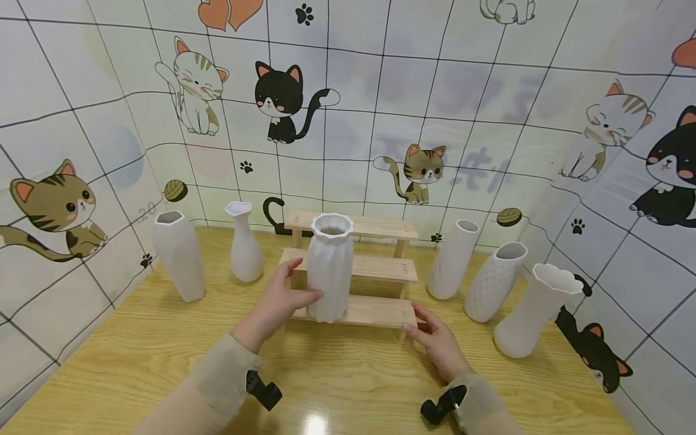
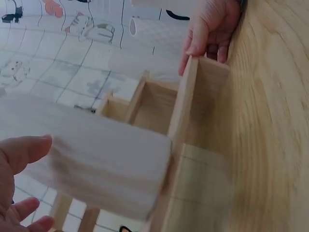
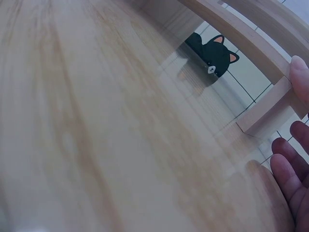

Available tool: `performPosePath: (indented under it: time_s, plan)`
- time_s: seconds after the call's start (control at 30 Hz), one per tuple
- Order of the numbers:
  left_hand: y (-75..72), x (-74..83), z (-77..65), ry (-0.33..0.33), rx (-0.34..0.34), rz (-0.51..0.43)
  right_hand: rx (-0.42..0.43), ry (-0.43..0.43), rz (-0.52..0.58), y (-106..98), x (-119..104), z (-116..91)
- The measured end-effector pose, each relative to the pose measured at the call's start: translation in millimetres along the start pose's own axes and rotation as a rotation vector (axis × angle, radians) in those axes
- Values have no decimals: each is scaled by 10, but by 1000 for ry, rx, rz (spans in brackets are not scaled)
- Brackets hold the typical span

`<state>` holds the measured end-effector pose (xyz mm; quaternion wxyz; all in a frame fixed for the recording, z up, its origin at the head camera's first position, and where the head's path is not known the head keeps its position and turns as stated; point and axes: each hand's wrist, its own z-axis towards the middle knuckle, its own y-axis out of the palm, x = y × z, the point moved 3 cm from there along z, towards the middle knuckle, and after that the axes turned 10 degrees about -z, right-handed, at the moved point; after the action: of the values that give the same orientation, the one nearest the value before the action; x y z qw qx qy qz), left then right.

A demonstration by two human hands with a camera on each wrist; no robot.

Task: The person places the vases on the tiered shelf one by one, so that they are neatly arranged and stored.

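A white fluted vase (image 1: 330, 272) with a scalloped rim stands upright on the lowest step of a three-tier wooden stand (image 1: 380, 311). Beside the vase's left side is my left hand (image 1: 280, 296). Its thumb overlaps the vase in the head view, and its fingers are spread apart from the thumb. In the left wrist view, the vase (image 2: 106, 159) appears sideways with its base on the step. My right hand (image 1: 435, 338) holds the right end of the lowest step, thumb at the front edge. The right wrist view shows that thumb (image 3: 300, 79) against the wood.
Left of the stand are a faceted white vase (image 1: 179, 257) and a slim-necked one (image 1: 246, 248). On the right stand a slanted-top vase (image 1: 452, 260), a diamond-textured vase (image 1: 495, 284) and a flared, wavy-rimmed vase (image 1: 530, 314). A cat-print backdrop (image 1: 353, 133) rises behind the table (image 1: 337, 374).
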<state>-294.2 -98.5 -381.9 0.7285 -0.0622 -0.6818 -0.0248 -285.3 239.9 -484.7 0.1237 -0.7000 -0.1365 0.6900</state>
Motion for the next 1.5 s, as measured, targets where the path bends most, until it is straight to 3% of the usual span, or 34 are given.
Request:
performPosePath:
  time_s: [0.3,0.57,0.93,1.23,1.5]
  plan:
    - [-419,-341,-24,-28,84,-20,16,-3,3,-1,8,18]
    - [-604,-653,-61,-112,109,-48,23,-5,0,3,17,20]
    - [-629,-987,-57,-109,64,-116,31,-16,8,11,11,6]
    - [-617,-1071,-93,-83,57,-47,44,-11,12,33,24,-2]
    - [-585,-1087,-93,-84,35,-50,46,-5,22,22,3,-4]
